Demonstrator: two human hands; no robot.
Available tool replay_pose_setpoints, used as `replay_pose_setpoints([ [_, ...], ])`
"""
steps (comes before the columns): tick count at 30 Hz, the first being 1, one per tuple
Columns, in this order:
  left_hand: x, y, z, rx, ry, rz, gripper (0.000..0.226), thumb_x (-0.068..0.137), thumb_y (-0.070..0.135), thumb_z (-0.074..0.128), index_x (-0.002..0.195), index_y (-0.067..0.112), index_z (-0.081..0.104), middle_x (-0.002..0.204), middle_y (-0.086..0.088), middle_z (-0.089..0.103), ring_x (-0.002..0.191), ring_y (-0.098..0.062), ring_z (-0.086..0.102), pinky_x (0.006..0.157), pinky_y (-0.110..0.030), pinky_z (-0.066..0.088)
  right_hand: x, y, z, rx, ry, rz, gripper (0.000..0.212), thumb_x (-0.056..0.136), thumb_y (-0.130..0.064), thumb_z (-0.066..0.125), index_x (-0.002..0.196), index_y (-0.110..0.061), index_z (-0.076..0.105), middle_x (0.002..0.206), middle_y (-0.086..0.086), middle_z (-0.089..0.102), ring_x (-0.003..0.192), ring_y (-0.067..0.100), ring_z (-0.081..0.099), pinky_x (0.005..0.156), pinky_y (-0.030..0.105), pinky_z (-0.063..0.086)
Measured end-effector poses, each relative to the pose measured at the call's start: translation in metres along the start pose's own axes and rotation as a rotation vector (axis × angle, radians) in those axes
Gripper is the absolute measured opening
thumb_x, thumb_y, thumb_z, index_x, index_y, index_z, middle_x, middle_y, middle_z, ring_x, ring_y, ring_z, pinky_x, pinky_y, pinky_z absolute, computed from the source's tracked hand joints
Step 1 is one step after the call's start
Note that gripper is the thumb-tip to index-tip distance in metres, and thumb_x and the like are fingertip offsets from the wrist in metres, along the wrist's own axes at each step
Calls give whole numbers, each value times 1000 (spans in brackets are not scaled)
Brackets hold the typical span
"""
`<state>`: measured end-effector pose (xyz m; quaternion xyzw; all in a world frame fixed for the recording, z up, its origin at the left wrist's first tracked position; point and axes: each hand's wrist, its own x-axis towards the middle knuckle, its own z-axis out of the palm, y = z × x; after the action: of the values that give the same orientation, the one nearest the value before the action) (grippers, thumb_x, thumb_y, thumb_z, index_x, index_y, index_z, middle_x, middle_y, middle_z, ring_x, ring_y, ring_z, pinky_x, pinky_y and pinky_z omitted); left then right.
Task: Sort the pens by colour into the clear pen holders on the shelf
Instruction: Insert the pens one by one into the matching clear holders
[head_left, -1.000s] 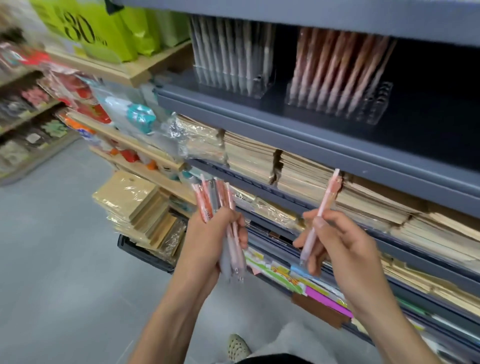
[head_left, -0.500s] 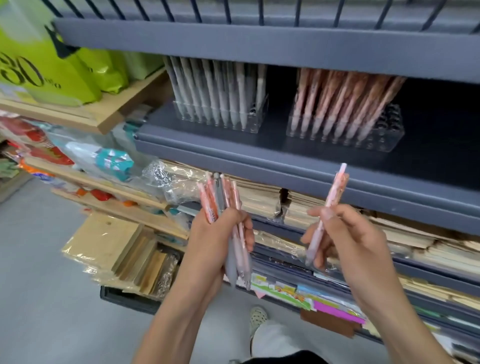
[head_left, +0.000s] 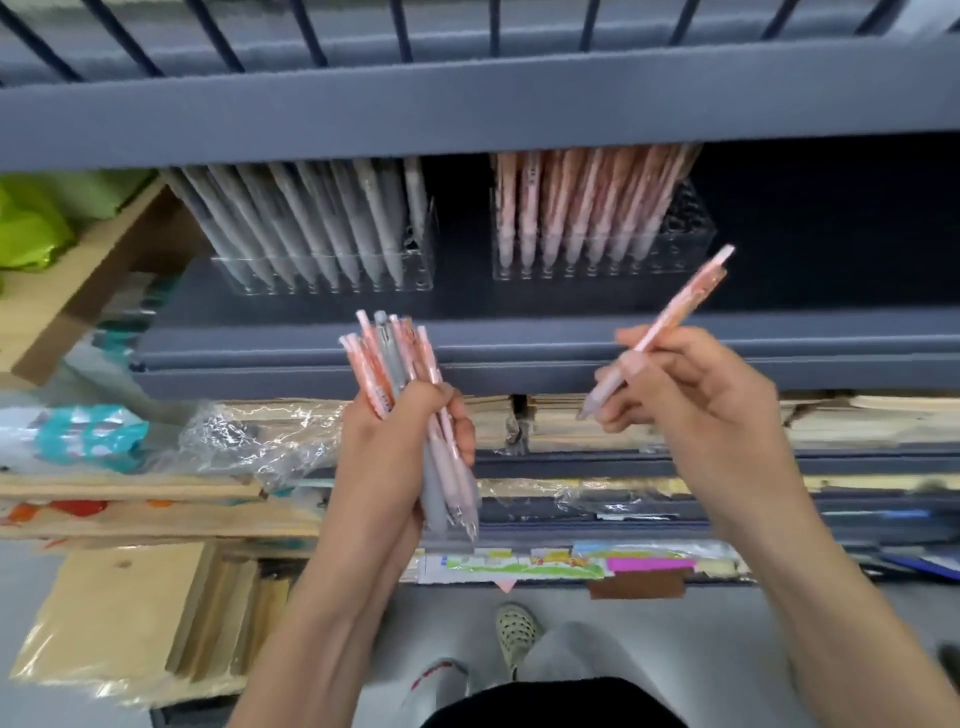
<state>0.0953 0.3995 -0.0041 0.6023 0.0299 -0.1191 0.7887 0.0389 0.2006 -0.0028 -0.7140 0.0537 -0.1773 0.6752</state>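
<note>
The grey shelf (head_left: 519, 322) carries two clear holders: the left holder (head_left: 322, 270) has grey pens, the right holder (head_left: 597, 260) pink ones. Below it, the left hand (head_left: 395, 447) grips a bundle of pens (head_left: 395, 364), and the right hand (head_left: 691, 395) pinches one tilted pink pen (head_left: 680, 312).

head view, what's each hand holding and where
Left hand grips a bundle of pens around their middles; right hand pinches one pink pen by its grip near the tip.

head-worn wide-angle view, facing forward and down, close to shelf (head_left: 519, 358)
</note>
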Motion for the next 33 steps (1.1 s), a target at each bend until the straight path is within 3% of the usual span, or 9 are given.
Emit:
replay_pose_setpoints([
  [8,4,3,11,78,-126,-56,6,86,12,60,91,11,58,54,-3,54,48,-17,53,46,-27,44,28,-12,-34,-8,302,-130,10,100,-22,51,98,-20,61,87,5,75,84,26,73,73,28,58],
  [14,-6,-1,22,108,-148,-45,8,90,7,57,90,15,56,54,1,55,51,-16,54,48,-29,46,77,-14,-59,52,411,-185,5,96,-8,55,97,-11,59,82,1,73,84,22,73,76,33,59],
  [17,-10,-4,30,83,-91,-48,9,91,7,58,95,15,58,55,1,55,52,-16,55,51,-30,47,104,-19,-66,128,401,-182,11,94,8,51,95,-3,52,80,10,66,71,16,68,74,32,58],
  [19,-13,-5,37,67,-62,-46,9,91,7,58,97,14,59,56,0,56,53,-15,56,50,-30,49,121,-24,-67,146,395,-135,20,92,13,50,85,-6,51,69,1,66,63,12,65,69,29,57],
  [23,-20,-12,55,57,-21,-33,8,93,8,57,100,12,58,56,-2,57,52,-15,57,48,-28,49,138,-22,-70,-16,334,-125,32,89,15,46,78,-15,54,57,-9,68,59,6,62,62,27,51],
  [27,-28,-23,68,25,35,-43,11,93,9,60,102,14,60,62,-3,58,55,-15,60,50,-29,51,145,-12,-74,-408,217,-211,38,90,-7,55,60,-28,66,93,0,75,88,24,67,90,39,52],
  [28,-31,-26,70,26,32,-42,11,93,9,60,103,14,60,61,-3,59,56,-15,60,51,-29,52,147,-10,-75,-492,179,-230,33,92,-12,57,65,-28,69,101,-3,71,93,21,66,93,30,48],
  [30,-35,-31,73,30,26,-32,11,94,9,60,104,13,60,60,-2,61,56,-15,61,52,-29,53,150,-11,-74,-632,150,-269,19,94,-17,57,88,-17,75,101,-11,65,96,16,63,83,10,38],
  [33,-40,-32,74,33,20,-16,10,94,11,62,104,14,62,63,-2,63,59,-15,63,55,-30,54,156,-13,-73,-806,119,-321,18,94,-21,55,104,-12,67,101,-1,73,102,28,64,80,22,40],
])
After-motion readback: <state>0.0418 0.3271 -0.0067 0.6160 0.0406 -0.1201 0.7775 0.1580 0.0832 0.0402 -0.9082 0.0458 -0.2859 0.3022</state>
